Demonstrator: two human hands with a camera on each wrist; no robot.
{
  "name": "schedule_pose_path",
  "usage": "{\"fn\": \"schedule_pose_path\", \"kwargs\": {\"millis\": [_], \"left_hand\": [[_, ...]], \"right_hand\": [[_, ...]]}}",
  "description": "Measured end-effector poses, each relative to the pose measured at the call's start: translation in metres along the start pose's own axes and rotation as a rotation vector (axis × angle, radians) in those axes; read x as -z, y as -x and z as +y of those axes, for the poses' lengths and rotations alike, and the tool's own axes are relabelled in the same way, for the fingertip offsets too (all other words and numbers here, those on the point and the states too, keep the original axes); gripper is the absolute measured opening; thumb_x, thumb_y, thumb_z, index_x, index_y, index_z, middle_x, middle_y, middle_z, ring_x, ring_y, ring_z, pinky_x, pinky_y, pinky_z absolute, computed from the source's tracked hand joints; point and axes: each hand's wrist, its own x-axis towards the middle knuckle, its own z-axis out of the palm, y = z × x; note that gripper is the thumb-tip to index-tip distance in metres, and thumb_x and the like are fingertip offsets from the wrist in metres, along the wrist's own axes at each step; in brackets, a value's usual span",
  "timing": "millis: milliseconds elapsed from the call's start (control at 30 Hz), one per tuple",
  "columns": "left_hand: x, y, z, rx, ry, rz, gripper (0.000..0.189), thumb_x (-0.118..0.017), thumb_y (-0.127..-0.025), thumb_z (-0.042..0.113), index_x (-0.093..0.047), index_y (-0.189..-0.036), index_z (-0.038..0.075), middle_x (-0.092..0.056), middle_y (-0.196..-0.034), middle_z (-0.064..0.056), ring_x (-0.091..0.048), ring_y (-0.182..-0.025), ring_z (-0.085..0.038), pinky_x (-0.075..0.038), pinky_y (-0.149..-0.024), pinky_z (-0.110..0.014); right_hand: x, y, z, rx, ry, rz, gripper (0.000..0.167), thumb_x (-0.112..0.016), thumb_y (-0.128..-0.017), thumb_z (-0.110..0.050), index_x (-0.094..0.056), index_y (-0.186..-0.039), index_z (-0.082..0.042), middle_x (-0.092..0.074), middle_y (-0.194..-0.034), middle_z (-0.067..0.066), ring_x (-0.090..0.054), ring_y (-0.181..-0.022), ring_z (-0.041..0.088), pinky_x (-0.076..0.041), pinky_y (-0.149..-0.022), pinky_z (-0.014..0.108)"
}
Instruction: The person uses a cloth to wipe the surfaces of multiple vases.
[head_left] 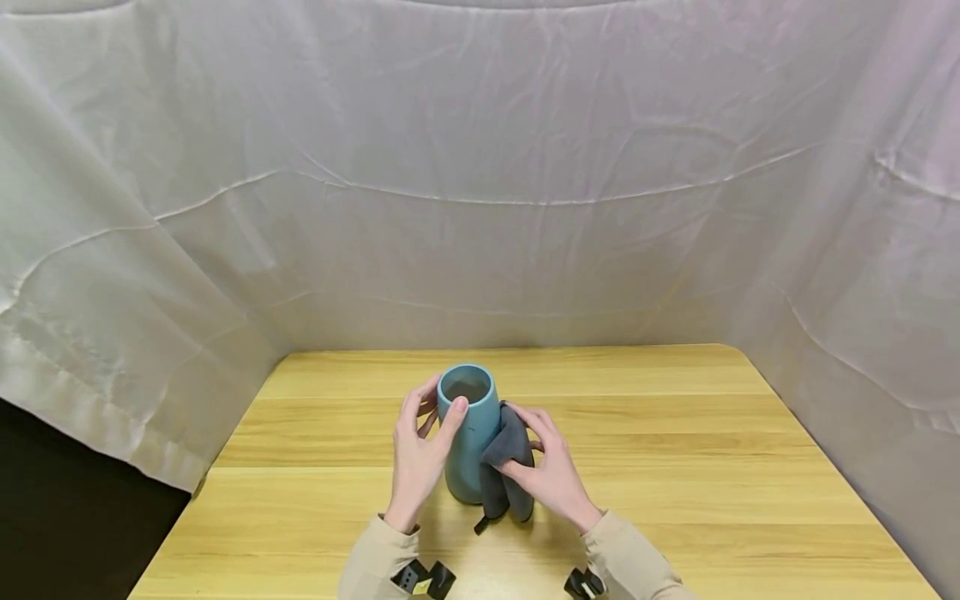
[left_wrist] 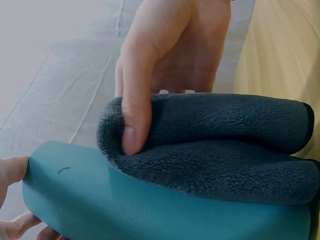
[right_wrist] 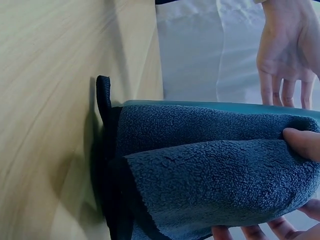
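Teal vase (head_left: 468, 454) stands upright on the bench (head_left: 675, 467), its upper part held by the half-curled left hand (head_left: 417, 467), while the right hand (head_left: 553, 477) pinches a folded grey cloth (head_left: 512, 435) against its side; steady bracing and even cloth pressure seem advisable.

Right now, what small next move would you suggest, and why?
Perhaps the right hand should slide the grey cloth across to the dark mark on the blue vase: that mark lies uncovered, and the left hand grips near the rim.
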Motion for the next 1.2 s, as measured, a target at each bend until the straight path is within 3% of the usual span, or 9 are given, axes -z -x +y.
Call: {"fn": "schedule_pose_path", "kwargs": {"millis": [467, 800, 1200], "left_hand": [[0.0, 0.001, 0.0, 0.005, -0.003, -0.002, 0.047, -0.075, -0.091, 0.023, -0.061, -0.136, 0.018, -0.063, -0.127, -0.008, -0.057, -0.11, -0.02, -0.05, -0.107, -0.049], [0.0, 0.0, 0.0, 0.007, 0.001, -0.002, 0.047, -0.076, -0.091, 0.024, -0.061, -0.136, 0.02, -0.063, -0.126, -0.007, -0.058, -0.11, -0.02, -0.05, -0.107, -0.049], [0.0, 0.0, 0.001, 0.012, 0.003, -0.002, 0.047, -0.076, -0.091, 0.024, -0.061, -0.135, 0.019, -0.063, -0.126, -0.007, -0.058, -0.11, -0.02, -0.05, -0.108, -0.048]], "right_hand": [[0.002, -0.001, -0.003, 0.062, 0.021, 0.001, 0.074, -0.085, -0.078, -0.013, -0.055, -0.145, -0.019, -0.059, -0.131, 0.007, -0.057, -0.12, 0.026, -0.054, -0.092, 0.039], [-0.001, 0.002, 0.003, -0.03, -0.009, -0.001, 0.072, -0.085, -0.076, -0.009, -0.057, -0.142, -0.018, -0.059, -0.132, 0.006, -0.056, -0.123, 0.027, -0.051, -0.094, 0.046], [0.004, -0.004, -0.012, 0.076, 0.009, 0.007, 0.074, -0.084, -0.078, -0.01, -0.055, -0.145, -0.017, -0.058, -0.131, 0.008, -0.057, -0.12, 0.025, -0.055, -0.094, 0.039]]}}
